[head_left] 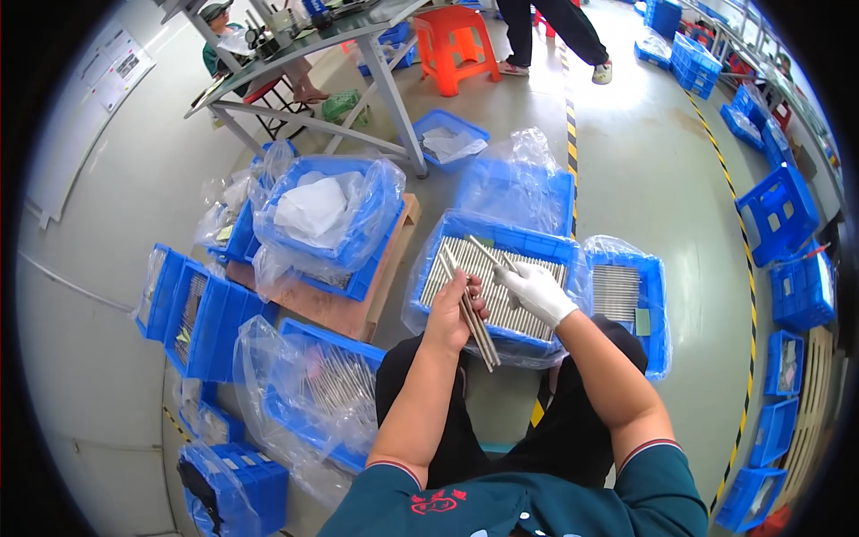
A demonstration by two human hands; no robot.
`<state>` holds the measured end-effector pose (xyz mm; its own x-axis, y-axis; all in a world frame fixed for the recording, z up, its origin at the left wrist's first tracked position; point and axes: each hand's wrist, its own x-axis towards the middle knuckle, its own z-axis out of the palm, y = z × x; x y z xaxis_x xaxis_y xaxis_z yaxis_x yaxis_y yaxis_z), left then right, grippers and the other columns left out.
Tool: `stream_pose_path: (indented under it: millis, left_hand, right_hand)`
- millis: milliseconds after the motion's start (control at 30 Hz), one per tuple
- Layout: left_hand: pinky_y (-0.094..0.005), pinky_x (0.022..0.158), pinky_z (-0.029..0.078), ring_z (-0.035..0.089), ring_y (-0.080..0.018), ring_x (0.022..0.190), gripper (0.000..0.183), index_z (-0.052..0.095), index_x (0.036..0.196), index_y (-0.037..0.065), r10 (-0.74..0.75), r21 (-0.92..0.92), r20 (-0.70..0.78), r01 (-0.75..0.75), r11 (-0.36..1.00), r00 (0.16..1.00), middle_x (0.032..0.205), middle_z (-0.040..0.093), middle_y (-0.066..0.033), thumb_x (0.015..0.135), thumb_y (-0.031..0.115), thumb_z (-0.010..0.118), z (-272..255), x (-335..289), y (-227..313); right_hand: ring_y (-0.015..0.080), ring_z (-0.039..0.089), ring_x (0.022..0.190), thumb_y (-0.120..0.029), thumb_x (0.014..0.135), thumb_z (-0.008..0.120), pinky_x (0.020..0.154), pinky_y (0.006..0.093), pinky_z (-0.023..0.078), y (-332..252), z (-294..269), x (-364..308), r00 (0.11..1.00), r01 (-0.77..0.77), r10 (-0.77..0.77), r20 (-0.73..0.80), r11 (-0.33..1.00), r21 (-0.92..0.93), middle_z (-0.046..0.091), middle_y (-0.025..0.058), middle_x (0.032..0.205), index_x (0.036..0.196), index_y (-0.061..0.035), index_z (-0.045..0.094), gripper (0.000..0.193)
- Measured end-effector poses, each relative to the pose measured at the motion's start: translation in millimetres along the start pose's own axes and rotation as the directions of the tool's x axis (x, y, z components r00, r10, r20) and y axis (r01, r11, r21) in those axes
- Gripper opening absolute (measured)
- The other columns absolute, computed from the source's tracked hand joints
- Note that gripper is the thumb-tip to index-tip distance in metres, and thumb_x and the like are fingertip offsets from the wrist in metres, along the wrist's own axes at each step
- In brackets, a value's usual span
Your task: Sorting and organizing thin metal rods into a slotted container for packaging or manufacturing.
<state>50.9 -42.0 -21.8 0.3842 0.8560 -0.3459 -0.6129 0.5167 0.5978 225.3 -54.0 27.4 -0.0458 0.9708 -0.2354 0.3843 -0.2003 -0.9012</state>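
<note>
Over a plastic-lined blue bin [512,234] in front of my knees, both my hands hold thin metal rods. My bare left hand [452,315] is closed round a small bundle of metal rods [480,338], which slants down toward my lap. On my right hand [540,294] is a white glove with grey fingertips. Its fingers are closed on a metal rod [484,251] pointing up and to the left; whether it holds more than one I cannot tell. Inside the bin, rows of similar rods [543,270] lie side by side, partly hidden by my hands.
To the right stands another blue bin [658,336] of rods. At left, a plastic-covered bin [291,336] holds loose rods. Stacked bins [386,208] rest on a wooden pallet [358,318]. Beyond are a workbench [371,40], an orange stool [440,54] and other people.
</note>
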Motion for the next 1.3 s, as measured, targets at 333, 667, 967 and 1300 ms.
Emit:
stream_pose_path:
  millis: [333, 667, 967, 1300]
  left_hand:
    - [-0.0277, 0.055, 0.038, 0.042, -0.0110, 0.058, 0.037, 0.056, 0.099, 0.007, 0.149, -0.202, 0.024, -0.142, 0.969, 0.988, 0.070, 0.046, -0.0007, 0.088, 0.043, 0.058, -2.1, 5.1, 6.1]
    - [-0.0276, 0.054, 0.039, 0.043, -0.0106, 0.058, 0.039, 0.054, 0.100, 0.004, 0.172, -0.221, -0.042, -0.177, 0.959, 0.984, 0.068, 0.042, 0.0010, 0.087, 0.040, 0.060, -3.8, 7.0, 2.1]
    - [-0.0272, 0.052, 0.040, 0.048, -0.0111, 0.061, 0.028, 0.057, 0.105, 0.005, 0.104, 0.013, 0.002, -0.104, 0.994, 0.995, 0.072, 0.052, -0.0007, 0.093, 0.030, 0.054, -1.5, 4.9, -10.4]
    - [-0.0227, 0.051, 0.044, 0.052, -0.0080, 0.060, 0.023, 0.060, 0.096, 0.010, 0.113, 0.219, -0.069, -0.095, 0.971, 0.991, 0.075, 0.055, 0.0026, 0.093, 0.031, 0.052, 10.4, 2.3, -21.5]
  right_hand:
    - [0.0162, 0.058, 0.060, -0.029, 0.087, 0.049, 0.058, 0.0310, 0.044, 7.1, 12.6, -15.6, 0.981, -0.014, 0.001, 0.192, 0.998, 0.066, 0.060, 0.0090, 0.061, 0.089, 0.0005, 0.062, 0.032]
    - [0.0086, 0.047, 0.053, -0.019, 0.085, 0.050, 0.050, 0.0229, 0.037, -1.8, 8.5, -16.5, 0.972, -0.093, 0.035, 0.234, 0.966, 0.240, 0.055, 0.0037, 0.063, 0.128, 0.0020, 0.048, 0.048]
    - [0.0152, 0.057, 0.055, -0.020, 0.082, 0.049, 0.052, 0.0298, 0.044, 2.1, 21.9, -9.7, 0.999, 0.017, -0.023, 0.044, 0.990, 0.139, 0.060, 0.0097, 0.067, 0.114, 0.0003, 0.055, 0.038]
    - [0.0052, 0.042, 0.041, -0.014, 0.091, 0.050, 0.035, 0.0200, 0.027, -14.0, 23.4, -7.3, 0.948, -0.314, 0.216, 0.232, 0.751, 0.581, 0.056, 0.0027, 0.063, 0.111, -0.0071, 0.053, 0.022]
